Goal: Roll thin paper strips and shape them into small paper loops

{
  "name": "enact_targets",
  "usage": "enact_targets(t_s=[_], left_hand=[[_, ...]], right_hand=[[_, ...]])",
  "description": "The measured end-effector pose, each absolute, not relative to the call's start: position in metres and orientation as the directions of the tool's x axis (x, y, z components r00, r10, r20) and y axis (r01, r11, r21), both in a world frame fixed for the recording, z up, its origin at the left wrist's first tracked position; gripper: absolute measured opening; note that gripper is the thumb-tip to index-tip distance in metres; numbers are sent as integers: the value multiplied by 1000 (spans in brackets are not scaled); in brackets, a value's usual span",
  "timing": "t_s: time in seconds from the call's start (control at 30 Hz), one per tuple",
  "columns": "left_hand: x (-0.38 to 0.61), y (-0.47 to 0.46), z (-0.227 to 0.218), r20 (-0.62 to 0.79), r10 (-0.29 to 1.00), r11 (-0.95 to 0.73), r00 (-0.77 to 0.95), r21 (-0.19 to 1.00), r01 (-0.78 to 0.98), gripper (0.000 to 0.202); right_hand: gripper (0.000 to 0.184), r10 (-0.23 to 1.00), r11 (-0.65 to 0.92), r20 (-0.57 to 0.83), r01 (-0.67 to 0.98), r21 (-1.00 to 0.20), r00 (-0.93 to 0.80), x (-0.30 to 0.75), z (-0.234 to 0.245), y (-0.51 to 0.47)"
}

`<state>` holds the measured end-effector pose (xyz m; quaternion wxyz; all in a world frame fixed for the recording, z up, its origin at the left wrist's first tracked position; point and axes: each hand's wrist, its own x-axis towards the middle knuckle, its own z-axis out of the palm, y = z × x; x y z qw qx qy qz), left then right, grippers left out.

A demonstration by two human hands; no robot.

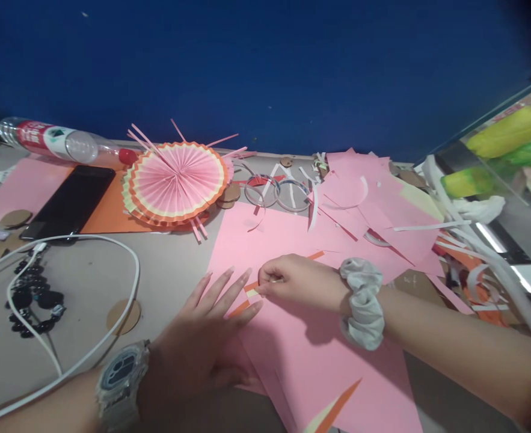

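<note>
My left hand (pixel 213 325) lies with its fingers spread on a pink paper sheet (pixel 323 337). My right hand (pixel 283 276) is closed in a pinch just beyond the left fingertips, on a narrow orange and pale yellow paper strip (pixel 251 290) that is partly covered by both hands. Exactly how the fingertips grip it is hard to see. Another orange strip piece (pixel 316 255) shows past the right knuckles. Near the front edge lies an orange and cream paper sliver (pixel 335 409).
A pleated paper rosette (pixel 179 180) stands at the back beside a plastic bottle (pixel 67 141) and a black phone (pixel 71 201). A white cable (pixel 136 264) loops at left over a cardboard disc (pixel 124 317). Tape rings (pixel 292 195) and pink scraps (pixel 364 186) lie behind; a blue partition (pixel 265 72) rises beyond.
</note>
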<state>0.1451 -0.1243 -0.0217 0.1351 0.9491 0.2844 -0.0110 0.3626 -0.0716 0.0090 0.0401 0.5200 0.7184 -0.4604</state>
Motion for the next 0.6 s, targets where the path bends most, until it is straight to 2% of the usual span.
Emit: enact_targets(t_s=[0.6], left_hand=[[145,-122,-21,-105,504,-820,857,252,514,79]], right_hand=[[23,699,5,-553,776,-631,-454,363,11,-72]])
